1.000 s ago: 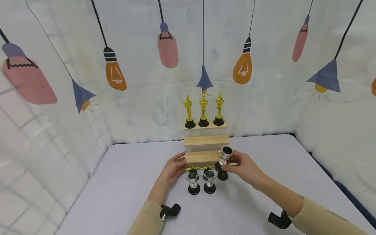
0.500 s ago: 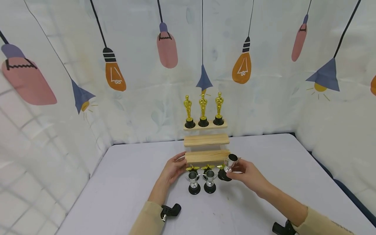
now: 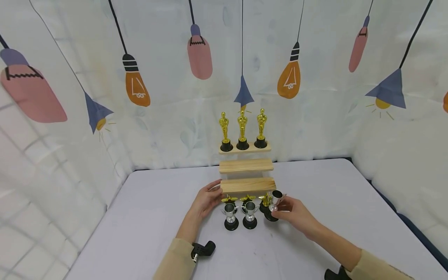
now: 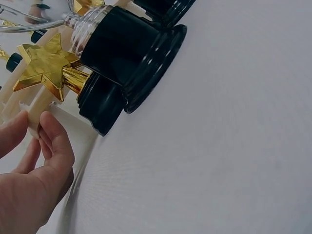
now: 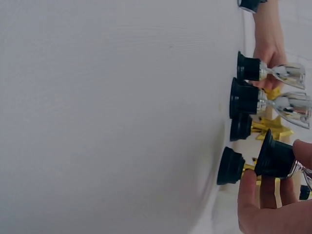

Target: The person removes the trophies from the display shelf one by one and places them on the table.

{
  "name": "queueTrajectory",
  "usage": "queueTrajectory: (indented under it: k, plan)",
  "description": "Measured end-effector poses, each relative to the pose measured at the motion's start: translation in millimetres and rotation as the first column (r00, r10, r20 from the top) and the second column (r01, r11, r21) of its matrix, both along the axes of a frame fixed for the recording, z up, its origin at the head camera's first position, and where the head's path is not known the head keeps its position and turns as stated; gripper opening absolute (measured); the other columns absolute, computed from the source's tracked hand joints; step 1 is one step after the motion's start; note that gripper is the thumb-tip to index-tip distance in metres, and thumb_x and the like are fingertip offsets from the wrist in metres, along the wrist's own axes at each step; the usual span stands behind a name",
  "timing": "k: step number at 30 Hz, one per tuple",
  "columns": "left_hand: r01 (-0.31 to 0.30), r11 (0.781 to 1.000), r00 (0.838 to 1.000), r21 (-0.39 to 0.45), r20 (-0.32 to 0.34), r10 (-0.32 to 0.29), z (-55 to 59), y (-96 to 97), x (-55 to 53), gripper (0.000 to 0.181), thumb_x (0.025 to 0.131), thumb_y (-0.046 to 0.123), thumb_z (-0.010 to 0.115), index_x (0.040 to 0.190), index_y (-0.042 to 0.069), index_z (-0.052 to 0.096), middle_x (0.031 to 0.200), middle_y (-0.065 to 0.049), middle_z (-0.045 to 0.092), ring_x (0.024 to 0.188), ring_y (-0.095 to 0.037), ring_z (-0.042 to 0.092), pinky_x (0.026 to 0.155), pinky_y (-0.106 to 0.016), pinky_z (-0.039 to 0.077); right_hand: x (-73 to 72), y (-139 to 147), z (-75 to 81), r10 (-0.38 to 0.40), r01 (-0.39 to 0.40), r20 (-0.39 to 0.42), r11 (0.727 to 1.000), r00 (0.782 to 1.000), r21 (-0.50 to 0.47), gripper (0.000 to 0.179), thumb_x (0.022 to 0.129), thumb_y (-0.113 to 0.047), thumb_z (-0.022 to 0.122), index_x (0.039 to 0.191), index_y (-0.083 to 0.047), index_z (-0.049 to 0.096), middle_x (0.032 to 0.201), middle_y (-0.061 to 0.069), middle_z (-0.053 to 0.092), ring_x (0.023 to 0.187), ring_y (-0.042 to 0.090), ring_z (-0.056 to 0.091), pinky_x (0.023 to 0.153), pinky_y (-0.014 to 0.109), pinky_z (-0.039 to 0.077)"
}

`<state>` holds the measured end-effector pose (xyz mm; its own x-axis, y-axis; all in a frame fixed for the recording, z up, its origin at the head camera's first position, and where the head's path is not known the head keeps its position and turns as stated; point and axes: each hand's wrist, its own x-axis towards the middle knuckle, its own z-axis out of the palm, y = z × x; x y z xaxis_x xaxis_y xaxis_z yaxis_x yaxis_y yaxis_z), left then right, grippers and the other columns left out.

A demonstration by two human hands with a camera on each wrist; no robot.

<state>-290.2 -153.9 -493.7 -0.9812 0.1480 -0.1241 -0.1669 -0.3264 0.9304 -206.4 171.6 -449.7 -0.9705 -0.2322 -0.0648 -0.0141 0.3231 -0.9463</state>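
My right hand (image 3: 297, 217) pinches a silver two-handled trophy cup (image 3: 275, 197) with a black base (image 5: 279, 158). In the right wrist view that base hangs a little above the white table. My left hand (image 3: 205, 200) grips the left end of the lowest board of a wooden shelf (image 3: 247, 186), thumb and fingers on either side of it. Two more silver cups stand upright in front, one on the left (image 3: 230, 212) and one on the right (image 3: 250, 212). Behind the cups stand three gold star trophies on black bases, such as the left one (image 4: 48, 66), partly hidden.
Three gold figure trophies, among them the middle one (image 3: 242, 128), stand on the top shelf board (image 3: 245, 151). The middle board (image 3: 246, 166) bears nothing. A curtain (image 3: 168, 128) printed with lamps hangs behind the table (image 3: 168, 194).
My right hand has carried the silver cup down and slightly right, from the lowest board's right end to in front of the right star trophy. My left hand stays on the board.
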Motion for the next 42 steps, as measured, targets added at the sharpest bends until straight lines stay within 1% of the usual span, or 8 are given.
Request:
queueTrajectory:
  k: [7,13,17,21,23,29,38,42]
  plan:
    - [0.0,1.0,1.0,0.0,0.007,0.0,-0.3,-0.2,0.3,0.052,0.101,-0.006,0.057,0.151,-0.007,0.041,0.113,-0.011,0.061,0.085,-0.015,0.064,0.077,-0.027,0.057,-1.9,0,-11.0,0.036,-0.036,-0.001,0.999,0.999,0.024,0.026,0.086,-0.012,0.081,0.104,-0.003,0.064,0.107,0.006,0.07,0.108,0.024,0.063,0.089,0.038,0.049]
    - [0.004,1.0,1.0,-0.002,0.008,-0.004,-0.2,0.1,0.0,0.052,0.101,-0.005,0.057,0.151,-0.006,0.041,0.112,-0.01,0.061,0.086,-0.015,0.064,0.078,-0.027,0.057,-1.4,-2,-15.5,0.047,-0.046,-0.026,0.998,0.999,0.049,0.024,0.086,-0.008,0.08,0.102,-0.001,0.064,0.106,0.005,0.07,0.106,0.024,0.063,0.088,0.039,0.048]
    - [0.001,1.0,1.0,-0.006,0.008,-0.001,-0.8,0.5,-0.2,0.052,0.101,-0.005,0.057,0.151,-0.007,0.041,0.111,-0.009,0.061,0.085,-0.014,0.064,0.078,-0.027,0.057,1.0,-4,-15.8,0.055,-0.054,-0.031,0.997,0.998,0.046,0.024,0.086,-0.006,0.08,0.102,0.0,0.063,0.103,0.005,0.07,0.104,0.025,0.065,0.088,0.039,0.049]
    - [-0.011,1.0,1.0,-0.004,0.012,0.011,-1.1,0.5,-0.2,0.051,0.101,-0.006,0.057,0.15,-0.006,0.043,0.111,-0.009,0.061,0.085,-0.015,0.064,0.078,-0.027,0.057,1.3,-5,-19.8,0.073,-0.072,-0.037,0.997,0.997,0.026,0.025,0.085,-0.005,0.08,0.102,0.002,0.063,0.1,0.007,0.07,0.1,0.025,0.066,0.085,0.036,0.053]
    - [-0.013,1.0,1.0,-0.004,0.01,0.014,-0.9,0.5,-0.1,0.051,0.101,-0.006,0.057,0.15,-0.006,0.043,0.111,-0.01,0.061,0.085,-0.015,0.064,0.078,-0.027,0.057,1.3,-7,-21.7,0.069,-0.068,-0.031,0.997,0.997,0.027,0.025,0.085,-0.004,0.08,0.101,0.002,0.062,0.098,0.007,0.069,0.098,0.024,0.067,0.084,0.035,0.054]
    - [-0.006,1.0,1.0,-0.008,0.008,0.006,-0.9,0.6,0.2,0.051,0.102,-0.005,0.056,0.15,-0.006,0.043,0.113,-0.011,0.061,0.088,-0.015,0.064,0.079,-0.026,0.057,0.4,-10,-22.7,0.047,-0.045,-0.026,0.997,0.999,0.062,0.026,0.084,-0.005,0.081,0.1,0.001,0.063,0.096,0.006,0.067,0.095,0.024,0.066,0.079,0.035,0.054]
    - [-0.009,1.0,1.0,0.002,0.007,0.009,-0.3,-0.2,0.5,0.052,0.101,-0.006,0.057,0.151,-0.006,0.042,0.114,-0.011,0.061,0.086,-0.015,0.065,0.078,-0.027,0.057,-3.6,-12,-24.7,0.061,-0.055,-0.056,0.994,0.997,0.094,0.025,0.082,-0.004,0.082,0.099,0.0,0.064,0.097,0.006,0.068,0.096,0.025,0.066,0.076,0.034,0.053]
    - [-0.014,1.0,1.0,0.018,0.009,0.013,-0.9,0.5,1.1,0.052,0.101,-0.007,0.057,0.15,-0.007,0.042,0.113,-0.011,0.061,0.085,-0.016,0.065,0.078,-0.027,0.058,-3.6,-11,-24.9,0.067,-0.06,-0.065,0.994,0.996,0.095,0.028,0.08,-0.005,0.084,0.1,-0.001,0.064,0.098,0.006,0.068,0.097,0.024,0.065,0.078,0.033,0.053]
